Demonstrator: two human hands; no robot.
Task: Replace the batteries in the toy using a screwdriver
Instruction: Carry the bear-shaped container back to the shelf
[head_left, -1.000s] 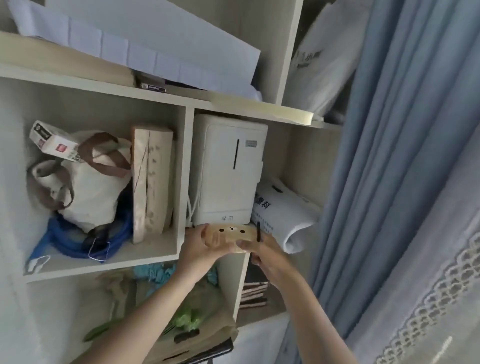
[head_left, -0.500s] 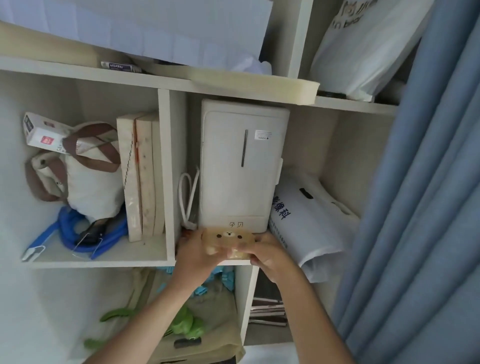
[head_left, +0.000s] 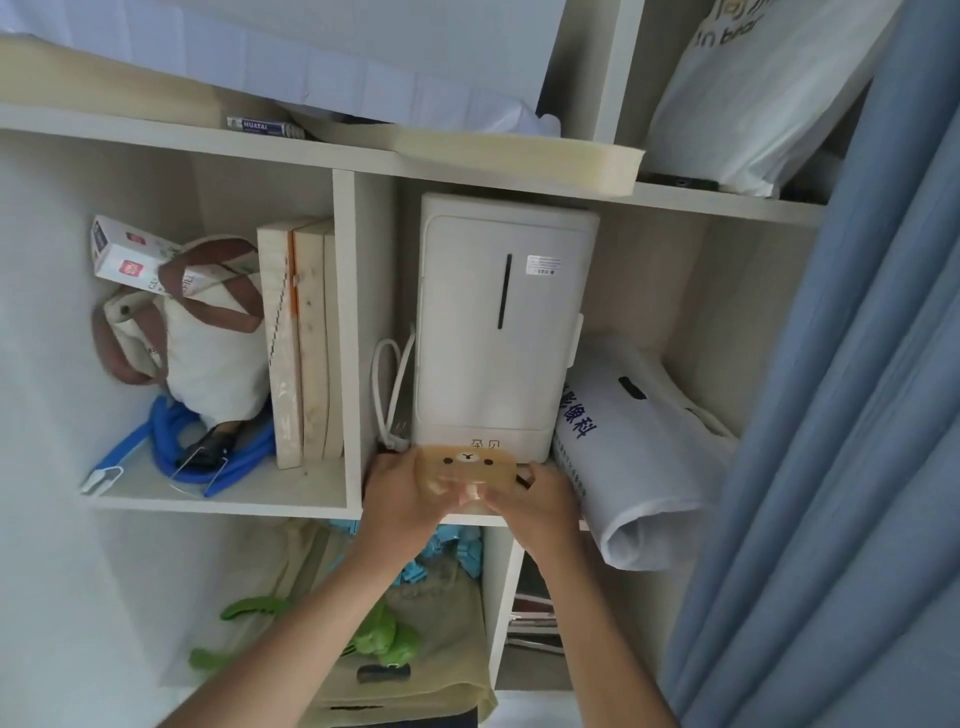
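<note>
Toy held at the shelf edge

Toy (head_left: 467, 467), a tan bear-faced block, sits between both hands at the near edge of the shelf (head_left: 218, 501), just in front of a white appliance (head_left: 501, 332). Left hand (head_left: 402, 491) grasps its left end, right hand (head_left: 540, 496) its right end; a dark, slim object beside the right fingers is unclear.

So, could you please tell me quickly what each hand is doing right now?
Left hand: closed on the left end of the bear-face toy.
Right hand: closed on the toy's right end; a thin dark item beside it is unclear.
</note>
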